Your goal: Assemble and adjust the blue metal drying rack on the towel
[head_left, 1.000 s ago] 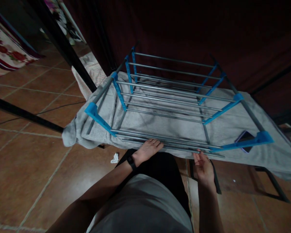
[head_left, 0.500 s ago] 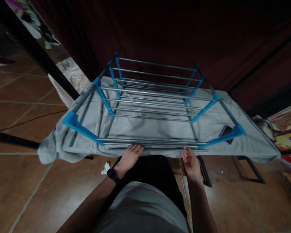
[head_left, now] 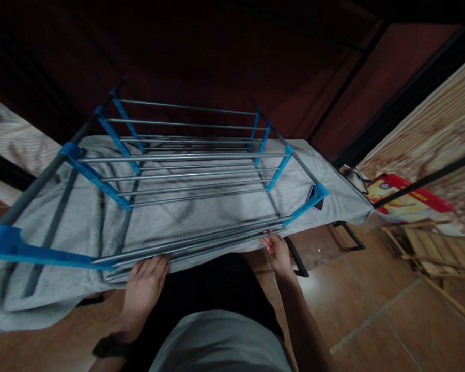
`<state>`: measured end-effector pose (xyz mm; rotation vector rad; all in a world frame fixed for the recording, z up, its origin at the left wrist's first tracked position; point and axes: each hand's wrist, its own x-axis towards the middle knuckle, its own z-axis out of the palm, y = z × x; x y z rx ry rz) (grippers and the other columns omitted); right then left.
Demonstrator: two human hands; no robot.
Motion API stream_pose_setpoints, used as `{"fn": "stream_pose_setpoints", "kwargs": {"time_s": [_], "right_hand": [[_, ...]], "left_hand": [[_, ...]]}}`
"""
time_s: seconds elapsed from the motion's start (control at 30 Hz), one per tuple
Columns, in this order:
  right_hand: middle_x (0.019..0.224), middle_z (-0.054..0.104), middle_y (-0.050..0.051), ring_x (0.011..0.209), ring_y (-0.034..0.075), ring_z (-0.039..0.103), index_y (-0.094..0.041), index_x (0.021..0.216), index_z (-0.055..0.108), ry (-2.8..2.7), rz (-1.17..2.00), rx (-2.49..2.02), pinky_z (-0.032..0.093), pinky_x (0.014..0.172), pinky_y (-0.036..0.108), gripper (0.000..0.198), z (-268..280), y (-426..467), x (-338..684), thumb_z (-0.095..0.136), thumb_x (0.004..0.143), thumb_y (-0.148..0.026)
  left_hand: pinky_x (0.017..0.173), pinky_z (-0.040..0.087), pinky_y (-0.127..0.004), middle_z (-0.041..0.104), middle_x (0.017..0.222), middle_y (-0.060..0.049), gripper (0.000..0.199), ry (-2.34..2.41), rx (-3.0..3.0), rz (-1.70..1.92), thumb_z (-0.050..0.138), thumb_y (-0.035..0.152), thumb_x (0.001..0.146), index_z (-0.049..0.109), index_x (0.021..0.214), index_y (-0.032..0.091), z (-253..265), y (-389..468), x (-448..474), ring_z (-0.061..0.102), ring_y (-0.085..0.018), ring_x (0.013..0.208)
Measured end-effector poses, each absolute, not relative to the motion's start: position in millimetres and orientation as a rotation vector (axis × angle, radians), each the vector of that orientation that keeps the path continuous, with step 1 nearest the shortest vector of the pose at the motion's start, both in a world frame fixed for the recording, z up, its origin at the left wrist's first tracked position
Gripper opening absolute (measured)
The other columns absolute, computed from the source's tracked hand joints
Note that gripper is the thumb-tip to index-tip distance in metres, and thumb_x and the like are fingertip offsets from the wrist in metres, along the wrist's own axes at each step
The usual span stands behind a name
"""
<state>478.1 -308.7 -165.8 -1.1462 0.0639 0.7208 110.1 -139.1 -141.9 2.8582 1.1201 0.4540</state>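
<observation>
A rack of grey metal rods with blue plastic brackets (head_left: 96, 178) lies across a bed-like surface in front of me. Along its near side runs a loose thin metal rod (head_left: 217, 247), parallel to the rack's lowest rods. My left hand (head_left: 145, 283), with a dark band on the wrist, curls its fingers over this rod near its left end. Toward the other end, my right hand (head_left: 278, 251) pinches the rod between thumb and fingers. The left fingertips are partly hidden behind the rods.
A grey blanket (head_left: 201, 214) covers the surface under the rack. A phone (head_left: 318, 202) lies by the right front bracket. To the right are a red and yellow package (head_left: 406, 194) and a slatted wooden piece (head_left: 437, 253). Dark red cloth (head_left: 201, 57) hangs behind.
My view has turned to the right, so the rack sits further left in the picture. Both hands stay on the loose rod at the rack's near side.
</observation>
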Motion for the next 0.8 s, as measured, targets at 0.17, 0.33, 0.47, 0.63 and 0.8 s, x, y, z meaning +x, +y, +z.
{"fn": "stream_pose_setpoints", "kwargs": {"time_s": [0.17, 0.33, 0.47, 0.63, 0.8], "right_hand": [[0.084, 0.071, -0.003, 0.083, 0.016, 0.072, -0.025, 0.077, 0.058, 0.062, 0.718, -1.137, 0.064, 0.084, 0.033, 0.040, -169, -308, 482, 0.093, 0.060, -0.036], [0.072, 0.066, -0.004, 0.072, 0.015, 0.070, -0.025, 0.072, 0.054, 0.117, 0.695, -1.125, 0.065, 0.080, 0.032, 0.048, -173, -309, 488, 0.098, 0.056, -0.037], [0.066, 0.063, -0.006, 0.064, 0.014, 0.067, -0.025, 0.072, 0.055, 0.150, 0.706, -1.124, 0.065, 0.075, 0.032, 0.050, -175, -309, 492, 0.100, 0.053, -0.039], [0.066, 0.065, -0.005, 0.066, 0.014, 0.068, -0.024, 0.074, 0.057, 0.132, 0.705, -1.125, 0.065, 0.077, 0.031, 0.049, -178, -309, 494, 0.098, 0.057, -0.044], [0.074, 0.072, -0.002, 0.069, 0.015, 0.071, -0.024, 0.080, 0.060, 0.111, 0.704, -1.126, 0.065, 0.076, 0.031, 0.038, -182, -309, 498, 0.092, 0.068, -0.041]], "left_hand": [[0.097, 0.047, -0.046, 0.074, 0.106, -0.003, 0.034, 1.208, 2.901, 0.440, 0.035, 0.036, 0.102, 0.063, 0.120, 0.028, -144, -138, 97, 0.067, -0.030, 0.104], [0.096, 0.044, -0.045, 0.075, 0.104, -0.009, 0.035, 1.195, 2.941, 0.468, 0.038, 0.038, 0.100, 0.066, 0.115, 0.021, -150, -133, 86, 0.067, -0.030, 0.100], [0.099, 0.042, -0.047, 0.075, 0.107, -0.010, 0.036, 1.220, 2.913, 0.493, 0.037, 0.036, 0.100, 0.068, 0.113, 0.022, -149, -131, 77, 0.067, -0.030, 0.102], [0.101, 0.041, -0.052, 0.073, 0.115, -0.013, 0.041, 1.290, 2.893, 0.481, 0.034, 0.035, 0.099, 0.067, 0.119, 0.021, -152, -129, 59, 0.065, -0.033, 0.104], [0.107, 0.037, -0.057, 0.071, 0.118, -0.015, 0.046, 1.467, 2.797, 0.447, 0.031, 0.040, 0.099, 0.066, 0.120, 0.018, -155, -127, 44, 0.062, -0.035, 0.109]]}}
